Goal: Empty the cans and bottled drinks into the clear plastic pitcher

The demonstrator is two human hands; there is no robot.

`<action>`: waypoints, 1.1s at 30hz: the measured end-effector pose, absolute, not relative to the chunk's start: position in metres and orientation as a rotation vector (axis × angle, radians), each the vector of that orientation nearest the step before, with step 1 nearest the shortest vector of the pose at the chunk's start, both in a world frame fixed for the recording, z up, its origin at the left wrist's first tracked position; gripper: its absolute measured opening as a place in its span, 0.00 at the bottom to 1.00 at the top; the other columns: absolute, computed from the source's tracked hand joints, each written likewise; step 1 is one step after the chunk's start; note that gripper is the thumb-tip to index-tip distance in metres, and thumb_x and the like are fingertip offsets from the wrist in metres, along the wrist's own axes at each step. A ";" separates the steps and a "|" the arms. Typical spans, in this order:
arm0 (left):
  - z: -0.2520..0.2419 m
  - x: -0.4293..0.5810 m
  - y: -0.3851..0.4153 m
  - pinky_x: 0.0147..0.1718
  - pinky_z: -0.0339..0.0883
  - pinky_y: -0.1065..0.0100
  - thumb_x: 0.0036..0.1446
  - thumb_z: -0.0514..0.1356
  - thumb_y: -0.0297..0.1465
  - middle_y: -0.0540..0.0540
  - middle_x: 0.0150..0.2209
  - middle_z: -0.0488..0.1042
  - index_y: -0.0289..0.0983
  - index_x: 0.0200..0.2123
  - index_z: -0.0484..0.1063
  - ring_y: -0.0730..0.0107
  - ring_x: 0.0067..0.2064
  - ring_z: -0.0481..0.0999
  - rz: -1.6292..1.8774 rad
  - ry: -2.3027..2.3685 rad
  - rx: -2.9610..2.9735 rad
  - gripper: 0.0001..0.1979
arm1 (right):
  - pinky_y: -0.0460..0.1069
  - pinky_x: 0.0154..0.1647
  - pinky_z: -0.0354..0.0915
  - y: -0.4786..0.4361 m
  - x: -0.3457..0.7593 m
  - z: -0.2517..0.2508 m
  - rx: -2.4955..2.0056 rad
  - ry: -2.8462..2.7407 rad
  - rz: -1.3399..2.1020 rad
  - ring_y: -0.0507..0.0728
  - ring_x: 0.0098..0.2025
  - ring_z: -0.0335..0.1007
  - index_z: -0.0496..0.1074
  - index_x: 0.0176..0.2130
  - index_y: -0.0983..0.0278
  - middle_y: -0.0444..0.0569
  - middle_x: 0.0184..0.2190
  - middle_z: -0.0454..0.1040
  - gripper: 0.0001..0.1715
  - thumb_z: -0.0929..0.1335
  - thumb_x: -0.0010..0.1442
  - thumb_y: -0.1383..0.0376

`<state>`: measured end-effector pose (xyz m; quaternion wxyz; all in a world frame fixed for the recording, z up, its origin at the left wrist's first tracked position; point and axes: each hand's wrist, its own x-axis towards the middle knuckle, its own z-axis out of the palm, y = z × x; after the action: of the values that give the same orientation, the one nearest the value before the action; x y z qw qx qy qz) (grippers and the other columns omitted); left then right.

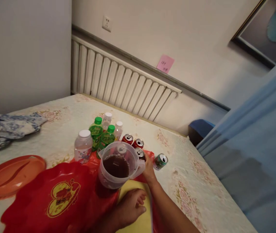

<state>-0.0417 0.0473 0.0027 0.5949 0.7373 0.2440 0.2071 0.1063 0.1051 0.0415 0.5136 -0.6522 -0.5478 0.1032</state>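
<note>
My right hand [149, 170] reaches past the pitcher's handle and holds a dark drink can [141, 154] from its right side; most of its fingers are hidden. Low over a yellow sheet [133, 186], my left hand [133, 207] is empty, its fingers loosely bent and its thumb apart. Between the hands and the bottles stands a clear plastic pitcher [112, 183], partly filled with dark brown liquid. Two red cans [127, 139] stand behind the held can. To the right of my right hand is a green can [160, 161], its top opened.
Green-capped bottles [95, 131] and white-capped clear bottles [83, 147] stand behind the pitcher. At the left lie a red scalloped tray [33, 204], an orange oval plate [34, 165] and a patterned cloth [9, 129]. A radiator [120, 81] lines the wall; a blue curtain [254, 136] hangs right.
</note>
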 end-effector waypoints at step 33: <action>0.063 -0.075 -0.081 0.61 0.57 0.55 0.42 0.70 0.27 0.41 0.59 0.69 0.37 0.60 0.63 0.50 0.60 0.67 0.733 0.506 1.434 0.39 | 0.59 0.62 0.61 -0.150 0.099 0.102 -1.344 -1.272 0.861 0.64 0.59 0.68 0.67 0.57 0.62 0.53 0.56 0.72 0.44 0.74 0.41 0.75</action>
<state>-0.0747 -0.0806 0.0629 0.6645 0.6348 0.2242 0.3243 0.0987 -0.1498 0.1020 0.5230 -0.5612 -0.5311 0.3598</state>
